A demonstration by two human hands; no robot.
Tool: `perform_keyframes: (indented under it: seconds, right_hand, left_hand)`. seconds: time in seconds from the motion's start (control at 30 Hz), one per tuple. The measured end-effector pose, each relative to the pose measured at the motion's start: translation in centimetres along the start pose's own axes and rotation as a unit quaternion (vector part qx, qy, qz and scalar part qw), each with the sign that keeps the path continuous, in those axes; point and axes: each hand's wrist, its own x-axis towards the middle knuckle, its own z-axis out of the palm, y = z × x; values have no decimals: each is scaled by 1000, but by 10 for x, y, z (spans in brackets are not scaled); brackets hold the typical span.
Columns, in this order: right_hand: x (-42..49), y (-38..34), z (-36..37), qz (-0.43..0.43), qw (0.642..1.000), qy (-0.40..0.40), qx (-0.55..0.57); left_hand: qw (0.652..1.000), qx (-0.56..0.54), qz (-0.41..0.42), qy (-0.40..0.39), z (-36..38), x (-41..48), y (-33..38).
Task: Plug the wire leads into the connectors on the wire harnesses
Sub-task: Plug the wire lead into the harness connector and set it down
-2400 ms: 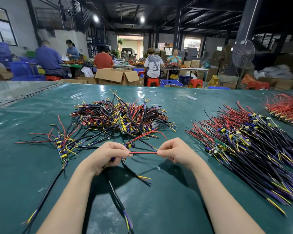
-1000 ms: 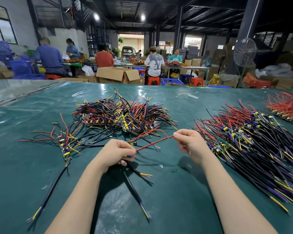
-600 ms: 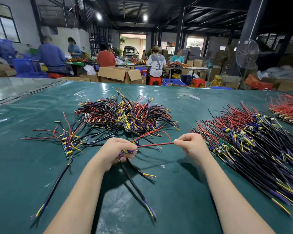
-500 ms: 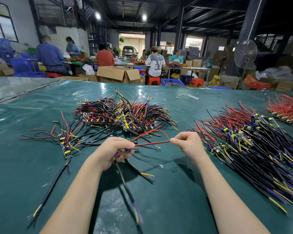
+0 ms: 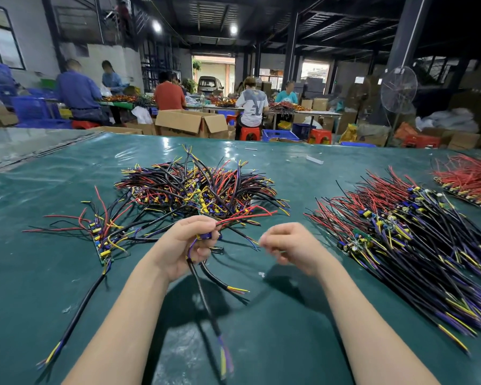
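- The left hand [image 5: 188, 245] grips a black-sheathed wire harness [image 5: 199, 282] at its blue plastic connector [image 5: 206, 236], just in front of the tangled central pile of multicoloured harnesses [image 5: 200, 187] on the green worktop [image 5: 39, 273].
- The thin red wire lead [image 5: 245, 218], earlier stretched between both hands, now trails free toward that pile.
- The right hand [image 5: 289, 245] has released it. Its fingers are curled and blurred, so I cannot tell whether it holds anything.
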Motion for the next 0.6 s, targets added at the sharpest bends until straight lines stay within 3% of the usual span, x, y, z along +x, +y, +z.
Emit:
perform_keyframes:
  seconds: [0.07,0.13,0.2,0.33,0.6]
  right_hand:
    - [-3,-2,14,19,990,-137,16]
    - [-4,-3,26,14,975,-216,48]
    - [-2,-2,36,-6,981,-183,62]
    - [5,2,39,-71,994,-27,85]
    - [7,3,42,-115,983,26,137]
  left_hand:
    - [998,31,-15,-51,3,-5,1]
    - [993,97,-39,-49,7,-5,-3]
    - [990,135,-40,-8,8,0,-8]
    - [990,134,-35,10,11,4,-13]
    - [984,177,-15,17,16,3,-14]
